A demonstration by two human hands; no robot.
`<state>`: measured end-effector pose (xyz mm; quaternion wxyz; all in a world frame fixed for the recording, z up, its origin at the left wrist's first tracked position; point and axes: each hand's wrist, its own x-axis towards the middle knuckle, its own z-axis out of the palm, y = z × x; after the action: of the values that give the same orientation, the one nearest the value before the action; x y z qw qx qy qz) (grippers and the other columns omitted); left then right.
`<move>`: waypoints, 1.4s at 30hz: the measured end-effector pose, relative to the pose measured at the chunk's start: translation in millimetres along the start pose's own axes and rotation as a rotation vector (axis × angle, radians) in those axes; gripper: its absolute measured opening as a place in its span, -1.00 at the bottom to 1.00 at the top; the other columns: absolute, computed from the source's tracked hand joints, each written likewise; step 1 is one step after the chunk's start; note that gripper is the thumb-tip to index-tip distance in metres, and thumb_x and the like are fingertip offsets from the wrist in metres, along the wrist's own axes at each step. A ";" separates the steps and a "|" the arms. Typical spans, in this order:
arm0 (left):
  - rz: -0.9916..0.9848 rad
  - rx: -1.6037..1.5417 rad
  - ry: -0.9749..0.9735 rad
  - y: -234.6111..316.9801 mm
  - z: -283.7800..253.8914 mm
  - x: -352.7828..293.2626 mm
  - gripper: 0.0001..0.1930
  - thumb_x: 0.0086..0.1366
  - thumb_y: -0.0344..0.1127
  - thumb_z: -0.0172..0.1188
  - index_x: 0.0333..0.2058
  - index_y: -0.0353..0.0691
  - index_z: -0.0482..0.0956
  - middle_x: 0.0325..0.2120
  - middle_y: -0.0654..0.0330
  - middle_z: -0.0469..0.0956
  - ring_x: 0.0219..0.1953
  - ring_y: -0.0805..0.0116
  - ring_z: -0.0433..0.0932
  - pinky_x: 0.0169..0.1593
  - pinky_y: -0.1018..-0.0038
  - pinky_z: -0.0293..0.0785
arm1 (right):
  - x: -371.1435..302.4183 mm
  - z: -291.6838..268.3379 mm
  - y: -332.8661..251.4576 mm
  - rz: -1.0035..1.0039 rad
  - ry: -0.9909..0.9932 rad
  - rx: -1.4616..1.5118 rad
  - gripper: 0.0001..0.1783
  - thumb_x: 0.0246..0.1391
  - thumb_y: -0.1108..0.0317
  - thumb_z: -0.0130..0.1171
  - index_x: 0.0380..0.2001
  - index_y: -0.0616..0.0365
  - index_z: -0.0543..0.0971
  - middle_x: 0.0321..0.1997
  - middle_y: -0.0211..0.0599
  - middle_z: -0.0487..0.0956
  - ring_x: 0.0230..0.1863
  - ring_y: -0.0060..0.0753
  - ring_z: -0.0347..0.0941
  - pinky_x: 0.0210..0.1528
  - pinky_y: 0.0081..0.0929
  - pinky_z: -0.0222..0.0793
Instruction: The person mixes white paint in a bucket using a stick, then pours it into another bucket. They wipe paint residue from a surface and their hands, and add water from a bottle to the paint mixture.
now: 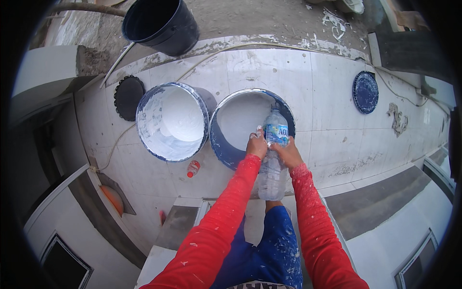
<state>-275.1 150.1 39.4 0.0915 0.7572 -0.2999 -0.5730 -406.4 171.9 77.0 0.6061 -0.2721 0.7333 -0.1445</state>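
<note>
A large clear plastic water bottle (272, 176) with a blue label is gripped between both hands, its neck tilted over the right-hand paint bucket (225, 149). My left hand (257, 145) wraps the bottle's left side, with white smears on the fingers. My right hand (288, 154) is closed around the other side, below the label. White paint (240, 118) fills part of that bucket. Beside it, to the left, a second bucket (144, 130) holds white paint and has white-coated walls. Whether water is flowing from the bottle cannot be made out.
A small red-capped bottle (193, 168) lies by the buckets. A black lid (129, 98) lies left, a blue lid (365, 92) right. A dark bucket (178, 36) stands at the far side. A hose (245, 45) crosses the tiled floor (332, 144). Low walls flank me.
</note>
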 end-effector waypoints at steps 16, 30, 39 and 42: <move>-0.183 -0.581 0.207 -16.6 -40.2 -2.2 -0.36 0.43 0.09 -0.27 0.02 -0.50 0.36 -0.07 -0.19 0.47 -0.03 0.01 0.48 0.03 0.29 0.35 | 12.7 38.8 -64.1 -0.049 -0.194 -0.436 0.04 -0.26 -0.10 0.31 0.15 0.41 0.15 -0.02 0.19 0.50 0.01 0.03 0.49 0.05 -0.30 0.38; -0.229 -1.091 0.283 -79.6 -37.4 -11.7 -0.34 0.43 0.13 -0.26 0.21 -0.36 0.22 0.11 0.01 0.35 0.09 0.16 0.39 0.13 0.30 0.31 | -2.9 75.9 -85.5 -0.140 -0.321 -0.857 0.12 -0.33 -0.13 0.33 0.22 0.34 0.14 -0.05 0.20 0.53 -0.04 0.07 0.52 0.03 -0.29 0.40; -0.307 -1.172 0.386 -55.5 -40.4 -31.6 -0.32 0.41 0.16 -0.25 0.15 -0.41 0.27 0.04 -0.02 0.40 0.03 0.14 0.43 0.09 0.32 0.34 | -4.7 77.5 -93.4 -0.127 -0.359 -0.977 0.15 -0.33 -0.20 0.30 0.24 0.33 0.14 -0.02 0.12 0.54 -0.03 -0.01 0.53 0.02 -0.29 0.42; -0.330 -1.211 0.285 -54.0 -40.8 -32.7 -0.29 0.39 0.19 -0.22 0.23 -0.34 0.17 0.12 0.02 0.33 0.09 0.14 0.38 0.13 0.27 0.33 | -2.1 72.4 -91.0 -0.121 -0.352 -0.974 0.14 -0.33 -0.19 0.30 0.23 0.31 0.14 -0.04 0.11 0.54 -0.04 0.01 0.54 0.01 -0.29 0.43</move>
<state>-224.0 203.4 53.2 0.4525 0.6761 0.2122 -0.5413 -315.7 108.0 111.8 0.5140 -0.5846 0.5855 0.2265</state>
